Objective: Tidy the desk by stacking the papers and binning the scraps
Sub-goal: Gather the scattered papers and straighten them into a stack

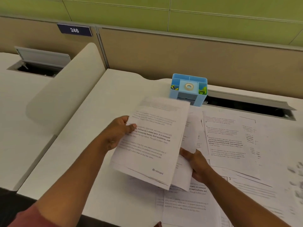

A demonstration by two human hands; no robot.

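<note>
A bundle of printed papers (pixel 154 141) is held above the white desk (pixel 98 112), tilted, its top sheet ending in the word "E-mail". My left hand (pixel 118 133) grips the bundle's left edge, thumb on top. My right hand (pixel 196 164) holds the lower right side of the bundle from beneath, fingers partly hidden by the sheets. More loose printed sheets (pixel 229 141) lie spread over the desk to the right and in front of me. No scraps are plainly visible.
A blue desk organiser (pixel 188 89) with a tape roll and clips stands behind the papers. An open cable slot (pixel 246 105) runs along the back right. A beige divider (pixel 65 95) stands to the left, and a partition wall behind.
</note>
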